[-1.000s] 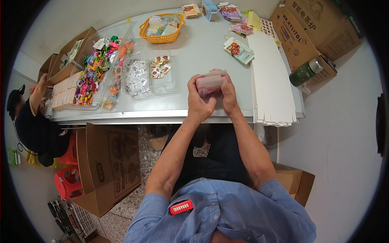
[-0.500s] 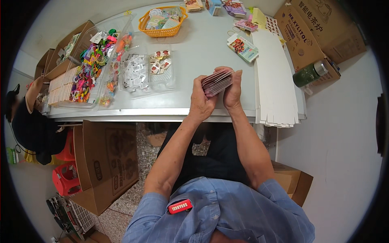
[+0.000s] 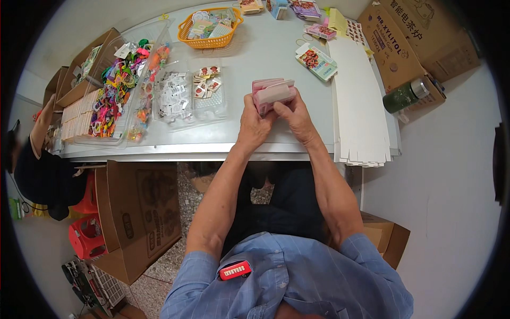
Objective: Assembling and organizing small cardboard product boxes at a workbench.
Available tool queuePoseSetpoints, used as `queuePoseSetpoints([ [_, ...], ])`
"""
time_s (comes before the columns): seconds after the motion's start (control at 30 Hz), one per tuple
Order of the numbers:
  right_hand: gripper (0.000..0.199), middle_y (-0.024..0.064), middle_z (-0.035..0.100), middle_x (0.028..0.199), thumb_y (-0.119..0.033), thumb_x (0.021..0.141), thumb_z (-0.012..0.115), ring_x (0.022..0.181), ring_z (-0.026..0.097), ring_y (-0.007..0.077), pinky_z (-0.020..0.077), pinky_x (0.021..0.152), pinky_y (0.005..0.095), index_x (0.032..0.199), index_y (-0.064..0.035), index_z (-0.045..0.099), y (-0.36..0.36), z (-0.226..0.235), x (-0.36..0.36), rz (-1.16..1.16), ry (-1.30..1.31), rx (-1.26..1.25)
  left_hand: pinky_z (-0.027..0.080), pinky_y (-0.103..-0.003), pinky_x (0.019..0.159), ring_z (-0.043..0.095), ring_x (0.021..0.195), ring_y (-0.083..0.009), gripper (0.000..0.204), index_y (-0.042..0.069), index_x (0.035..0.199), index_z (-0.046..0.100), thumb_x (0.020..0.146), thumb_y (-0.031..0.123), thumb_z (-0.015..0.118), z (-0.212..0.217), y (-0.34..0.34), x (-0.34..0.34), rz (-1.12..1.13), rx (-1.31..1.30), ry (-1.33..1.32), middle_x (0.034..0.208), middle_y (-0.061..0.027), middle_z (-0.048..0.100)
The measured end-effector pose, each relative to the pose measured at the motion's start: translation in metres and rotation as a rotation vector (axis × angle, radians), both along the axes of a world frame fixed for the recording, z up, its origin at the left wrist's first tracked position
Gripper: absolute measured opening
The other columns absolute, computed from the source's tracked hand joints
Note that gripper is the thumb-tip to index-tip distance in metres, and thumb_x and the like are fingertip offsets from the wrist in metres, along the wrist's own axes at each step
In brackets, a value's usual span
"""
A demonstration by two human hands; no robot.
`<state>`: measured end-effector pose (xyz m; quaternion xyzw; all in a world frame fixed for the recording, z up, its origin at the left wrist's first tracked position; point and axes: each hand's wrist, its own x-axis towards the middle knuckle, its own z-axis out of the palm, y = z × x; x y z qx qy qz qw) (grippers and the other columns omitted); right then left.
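Observation:
Between my two hands, above the near part of the table [image 3: 255, 58], is a stack of pink cards [image 3: 274, 94], its upper pieces fanned unevenly. My left hand [image 3: 254, 121] is closed around the stack's left side and underside. My right hand [image 3: 295, 118] grips the right side, with its thumb laid across the near face. Left of my hands, a clear tray [image 3: 210, 109] has small white tags [image 3: 174, 95] in one compartment and small picture stickers [image 3: 207, 84] in the other. To the upper right lies a green-and-white pack of cards [image 3: 316, 62].
A bin of colourful plastic trinkets [image 3: 112, 90] stands on the left, a yellow basket [image 3: 234, 33] at the back. White cardboard strips [image 3: 362, 106] line the right side beside a green bottle [image 3: 404, 97] and cartons [image 3: 404, 48]. Another person [image 3: 45, 175] is at far left.
The stack has turned from a slanted edge-on fan to show a broad pink face. My right hand has moved lower, its thumb now across the stack.

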<state>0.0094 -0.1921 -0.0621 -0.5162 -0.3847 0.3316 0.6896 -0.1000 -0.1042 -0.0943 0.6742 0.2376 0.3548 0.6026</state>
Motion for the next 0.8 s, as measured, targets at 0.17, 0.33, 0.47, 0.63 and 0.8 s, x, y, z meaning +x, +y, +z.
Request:
queuePoseSetpoints([
  [0.17, 0.049, 0.0066, 0.063, 0.112, -0.028, 0.089, 0.077, 0.101, 0.06, 0.0146, 0.0501, 0.09, 0.0299, 0.122, -0.0011, 0.053, 0.007, -0.009, 0.001, -0.051, 0.035, 0.02, 0.052, -0.034, 0.09, 0.063, 0.104, -0.0222, 0.047, -0.002, 0.12, 0.044, 0.087, 0.012, 0.075, 0.001, 0.002, 0.0, -0.086, -0.005, -0.056, 0.113, -0.0166, 0.063],
  [0.33, 0.054, 0.0097, 0.063, 0.112, -0.034, 0.092, 0.072, 0.102, 0.061, 0.0155, 0.05, 0.09, 0.0311, 0.126, 0.002, 0.05, 0.005, -0.008, -0.011, -0.169, -0.065, -0.078, 0.053, -0.033, 0.088, 0.063, 0.1, -0.0192, 0.044, -0.002, 0.119, 0.048, 0.086, 0.007, 0.075, 0.005, -0.003, -0.007, -0.073, -0.045, -0.025, 0.11, -0.0137, 0.063],
  [0.47, 0.058, 0.0094, 0.064, 0.111, -0.038, 0.099, 0.062, 0.098, 0.062, 0.0154, 0.0509, 0.086, 0.0311, 0.136, 0.0029, 0.045, -0.003, 0.008, -0.023, -0.156, -0.216, -0.045, 0.055, -0.032, 0.086, 0.065, 0.099, -0.0172, 0.044, -0.001, 0.121, 0.049, 0.086, 0.006, 0.075, 0.023, -0.015, -0.027, -0.13, -0.195, -0.114, 0.111, -0.0119, 0.065],
  [0.63, 0.043, 0.0057, 0.066, 0.11, -0.03, 0.103, 0.055, 0.095, 0.062, 0.0112, 0.0516, 0.083, 0.0281, 0.134, -0.0007, 0.053, -0.02, 0.036, -0.019, -0.182, -0.011, 0.036, 0.056, -0.032, 0.089, 0.067, 0.102, -0.0178, 0.047, -0.002, 0.125, 0.048, 0.087, 0.006, 0.075, 0.042, -0.023, -0.05, -0.286, -0.31, -0.118, 0.114, -0.012, 0.067],
  [0.8, 0.02, 0.0027, 0.069, 0.095, -0.017, 0.096, 0.066, 0.085, 0.064, 0.0088, 0.0547, 0.072, 0.0272, 0.109, -0.0015, 0.07, -0.033, 0.048, -0.011, -0.18, -0.035, -0.083, 0.057, -0.032, 0.09, 0.068, 0.102, -0.0178, 0.052, -0.002, 0.128, 0.045, 0.086, 0.006, 0.076, 0.04, -0.039, -0.07, -0.303, -0.302, -0.028, 0.114, -0.0121, 0.067],
])
